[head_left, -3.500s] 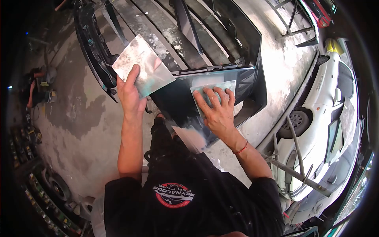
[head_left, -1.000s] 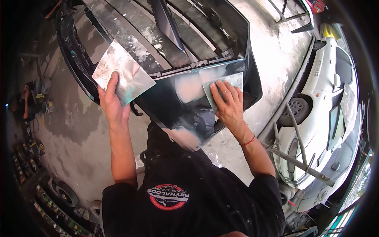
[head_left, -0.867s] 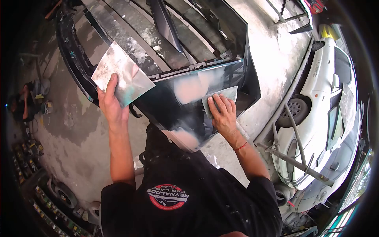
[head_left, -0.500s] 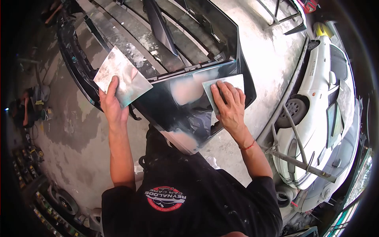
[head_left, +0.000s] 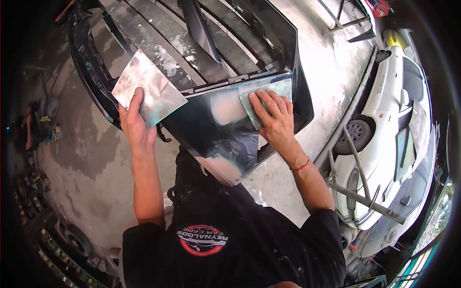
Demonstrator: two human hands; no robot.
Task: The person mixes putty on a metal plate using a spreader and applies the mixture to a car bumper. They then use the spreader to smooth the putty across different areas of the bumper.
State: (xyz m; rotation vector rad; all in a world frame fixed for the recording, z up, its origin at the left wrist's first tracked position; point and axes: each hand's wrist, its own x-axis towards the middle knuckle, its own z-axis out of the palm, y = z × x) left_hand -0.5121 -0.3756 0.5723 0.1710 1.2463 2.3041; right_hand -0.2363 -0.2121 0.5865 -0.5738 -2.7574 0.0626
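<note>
My left hand (head_left: 138, 125) grips a square white plate (head_left: 149, 89) by its near corner, thumb on top and fingers underneath. Grey and greenish smears mark the plate's face. My right hand (head_left: 274, 115) has its fingers laid over a pale green square sheet (head_left: 247, 98), held against a black car bumper (head_left: 192, 115). Whether the thumb is under the sheet is hidden. Beside the sheet shows a pinkish-beige patch (head_left: 224, 108) on the bumper, and a second beige patch (head_left: 223, 168) lies closer to my body.
Slatted boards (head_left: 163, 48) show through the bumper's opening. On the right stand a white car (head_left: 384, 144) and a metal frame (head_left: 357, 163). A wheel (head_left: 77, 240) and shelved items are at lower left. Part of another person (head_left: 30, 132) appears at the far left.
My right hand has moved slightly left and up with the green sheet, which now covers part of the pinkish-beige patch. The left hand and its plate have shifted only a little.
</note>
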